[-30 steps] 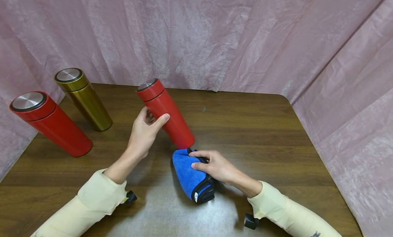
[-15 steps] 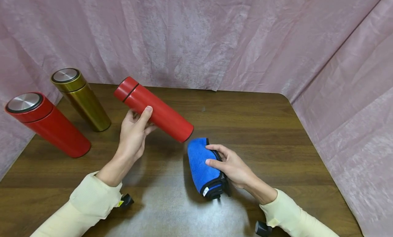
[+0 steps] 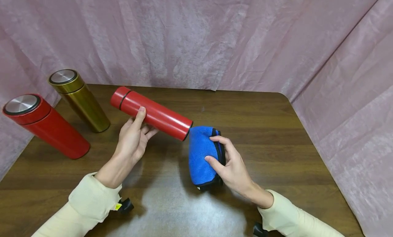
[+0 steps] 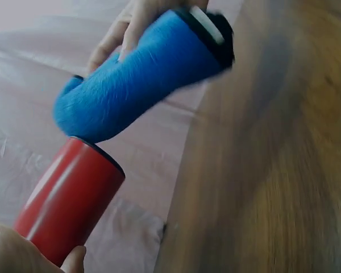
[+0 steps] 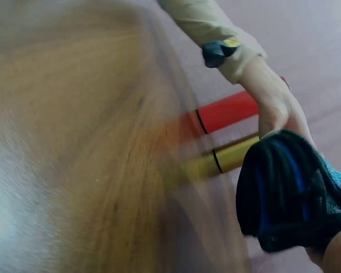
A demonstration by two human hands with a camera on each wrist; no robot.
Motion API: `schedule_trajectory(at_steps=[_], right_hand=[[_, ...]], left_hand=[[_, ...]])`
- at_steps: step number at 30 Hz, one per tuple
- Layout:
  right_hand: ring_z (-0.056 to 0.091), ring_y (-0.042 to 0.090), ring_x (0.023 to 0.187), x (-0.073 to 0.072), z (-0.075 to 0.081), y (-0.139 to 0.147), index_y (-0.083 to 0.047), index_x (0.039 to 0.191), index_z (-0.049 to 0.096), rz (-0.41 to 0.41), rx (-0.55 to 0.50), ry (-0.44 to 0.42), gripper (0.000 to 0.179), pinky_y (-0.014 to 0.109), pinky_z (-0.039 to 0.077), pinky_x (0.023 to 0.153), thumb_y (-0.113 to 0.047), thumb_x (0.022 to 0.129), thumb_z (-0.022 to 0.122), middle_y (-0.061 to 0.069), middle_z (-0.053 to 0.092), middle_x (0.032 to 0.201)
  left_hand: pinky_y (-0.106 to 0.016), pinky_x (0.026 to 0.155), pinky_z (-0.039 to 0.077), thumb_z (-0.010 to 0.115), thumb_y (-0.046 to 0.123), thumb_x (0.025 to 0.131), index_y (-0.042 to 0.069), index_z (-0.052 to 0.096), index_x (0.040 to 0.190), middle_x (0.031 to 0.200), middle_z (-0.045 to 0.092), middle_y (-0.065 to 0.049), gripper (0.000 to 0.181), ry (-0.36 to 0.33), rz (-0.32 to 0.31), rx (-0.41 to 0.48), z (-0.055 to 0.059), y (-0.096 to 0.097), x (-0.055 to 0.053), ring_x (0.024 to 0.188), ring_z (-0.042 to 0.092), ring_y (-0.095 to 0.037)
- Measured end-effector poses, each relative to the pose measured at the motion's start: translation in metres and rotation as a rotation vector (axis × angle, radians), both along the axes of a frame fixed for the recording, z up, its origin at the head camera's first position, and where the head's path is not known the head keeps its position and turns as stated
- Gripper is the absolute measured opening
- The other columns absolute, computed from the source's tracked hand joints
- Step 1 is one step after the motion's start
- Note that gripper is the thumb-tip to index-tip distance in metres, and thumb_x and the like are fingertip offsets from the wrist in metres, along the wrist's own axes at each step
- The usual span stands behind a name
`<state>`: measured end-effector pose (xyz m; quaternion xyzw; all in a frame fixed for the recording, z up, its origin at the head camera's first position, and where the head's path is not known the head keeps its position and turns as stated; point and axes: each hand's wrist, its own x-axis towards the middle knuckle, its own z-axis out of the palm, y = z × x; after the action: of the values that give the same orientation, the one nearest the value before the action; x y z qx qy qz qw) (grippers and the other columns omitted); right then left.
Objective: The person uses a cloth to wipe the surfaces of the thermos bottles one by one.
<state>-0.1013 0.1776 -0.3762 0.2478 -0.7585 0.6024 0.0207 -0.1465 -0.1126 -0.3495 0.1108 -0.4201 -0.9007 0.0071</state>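
My left hand (image 3: 132,141) grips a red thermos flask (image 3: 153,114) around its middle, holding it raised and tilted far over, lid to the left and base to the right. My right hand (image 3: 231,165) pinches a folded blue cloth (image 3: 201,158) with black edging, thumb on the near face. In the head view the cloth's upper corner meets the flask's base. The left wrist view shows the blue cloth (image 4: 125,79) right at the rim of the red flask's base (image 4: 74,193); whether they touch is hard to tell. The folded layers of the cloth (image 5: 290,193) face the right wrist camera.
At the left of the wooden table (image 3: 276,134) stand a larger red thermos flask (image 3: 49,128) and a gold thermos flask (image 3: 81,102), both with steel-topped lids. A pink curtain (image 3: 196,39) hangs behind the table and along its right side.
The red flask, nearly upright before, has been lifted and tipped over, its lid end swinging left. My right hand has raised the blue cloth, moving it right and up toward the flask's base.
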Motion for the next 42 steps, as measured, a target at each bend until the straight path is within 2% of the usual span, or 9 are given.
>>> schedule_trajectory(at_steps=[6, 8, 10, 15, 19, 24, 31, 38, 42], right_hand=[[0.066, 0.028, 0.105, -0.014, 0.001, -0.012, -0.004, 0.131, 0.060, -0.017, 0.120, 0.538, 0.035, 0.039, 0.060, 0.087, -0.012, 0.098, 0.072, 0.015, 0.062, 0.121], [0.066, 0.029, 0.101, -0.021, 0.003, -0.014, -0.002, 0.127, 0.063, -0.052, 0.109, 0.645, 0.030, 0.035, 0.059, 0.087, -0.014, 0.100, 0.069, 0.017, 0.062, 0.117], [0.067, 0.030, 0.099, -0.028, 0.005, -0.014, -0.001, 0.124, 0.065, -0.096, 0.095, 0.696, 0.028, 0.032, 0.058, 0.088, -0.011, 0.098, 0.069, 0.018, 0.063, 0.116], [0.067, 0.030, 0.098, -0.038, 0.013, -0.013, -0.002, 0.122, 0.067, -0.179, 0.092, 0.666, 0.037, 0.036, 0.059, 0.085, 0.002, 0.086, 0.074, 0.017, 0.065, 0.114], [0.066, 0.026, 0.096, -0.044, 0.016, -0.011, -0.002, 0.125, 0.066, -0.211, 0.132, 0.603, 0.039, 0.044, 0.061, 0.078, 0.001, 0.087, 0.075, 0.016, 0.064, 0.112], [0.066, 0.024, 0.095, -0.045, 0.010, -0.008, -0.004, 0.127, 0.065, -0.216, 0.168, 0.472, 0.041, 0.043, 0.062, 0.076, 0.001, 0.088, 0.077, 0.014, 0.064, 0.111], [0.067, 0.028, 0.106, -0.033, -0.003, -0.012, -0.004, 0.130, 0.059, -0.174, 0.199, 0.278, 0.046, 0.043, 0.062, 0.082, -0.001, 0.089, 0.078, 0.015, 0.063, 0.122], [0.067, 0.029, 0.107, -0.016, -0.013, -0.017, -0.006, 0.131, 0.057, -0.116, 0.196, 0.220, 0.046, 0.040, 0.062, 0.081, -0.001, 0.090, 0.078, 0.016, 0.063, 0.125], [0.067, 0.028, 0.106, -0.006, -0.016, -0.020, -0.006, 0.131, 0.055, -0.102, 0.190, 0.228, 0.048, 0.039, 0.062, 0.081, -0.001, 0.090, 0.078, 0.014, 0.062, 0.123]], left_hand=[[-0.034, 0.102, 0.053, 0.067, 0.040, 0.100, 0.014, 0.043, 0.146, 0.135, 0.055, -0.005, 0.058, -0.072, -0.055, 0.074, 0.002, 0.004, 0.002, 0.122, 0.059, -0.024], [-0.035, 0.103, 0.053, 0.067, 0.041, 0.100, 0.013, 0.043, 0.147, 0.134, 0.056, -0.006, 0.060, -0.080, -0.070, 0.077, 0.002, 0.005, 0.004, 0.121, 0.060, -0.025], [-0.035, 0.102, 0.053, 0.067, 0.041, 0.100, 0.013, 0.043, 0.147, 0.131, 0.058, -0.005, 0.059, -0.076, -0.079, 0.077, 0.003, 0.005, 0.005, 0.119, 0.061, -0.024], [-0.035, 0.099, 0.055, 0.067, 0.037, 0.102, 0.011, 0.047, 0.141, 0.120, 0.064, -0.005, 0.052, -0.054, -0.076, 0.076, 0.006, 0.005, 0.005, 0.107, 0.066, -0.023], [-0.035, 0.097, 0.056, 0.065, 0.034, 0.103, 0.011, 0.047, 0.138, 0.117, 0.064, -0.005, 0.046, -0.045, -0.063, 0.084, 0.008, 0.005, 0.005, 0.102, 0.067, -0.022], [-0.034, 0.095, 0.057, 0.063, 0.032, 0.105, 0.012, 0.046, 0.138, 0.118, 0.061, -0.006, 0.042, -0.044, -0.054, 0.101, 0.009, 0.005, 0.005, 0.100, 0.066, -0.021], [-0.035, 0.095, 0.057, 0.064, 0.031, 0.104, 0.012, 0.046, 0.137, 0.120, 0.058, -0.006, 0.042, -0.039, -0.047, 0.132, 0.010, 0.005, 0.003, 0.101, 0.065, -0.022], [-0.036, 0.096, 0.057, 0.065, 0.030, 0.103, 0.015, 0.045, 0.140, 0.127, 0.054, -0.007, 0.044, -0.045, -0.032, 0.169, 0.009, 0.006, 0.001, 0.104, 0.065, -0.023], [-0.037, 0.096, 0.057, 0.066, 0.029, 0.103, 0.017, 0.043, 0.143, 0.131, 0.051, -0.007, 0.047, -0.046, -0.042, 0.189, 0.008, 0.006, 0.001, 0.107, 0.064, -0.023]])
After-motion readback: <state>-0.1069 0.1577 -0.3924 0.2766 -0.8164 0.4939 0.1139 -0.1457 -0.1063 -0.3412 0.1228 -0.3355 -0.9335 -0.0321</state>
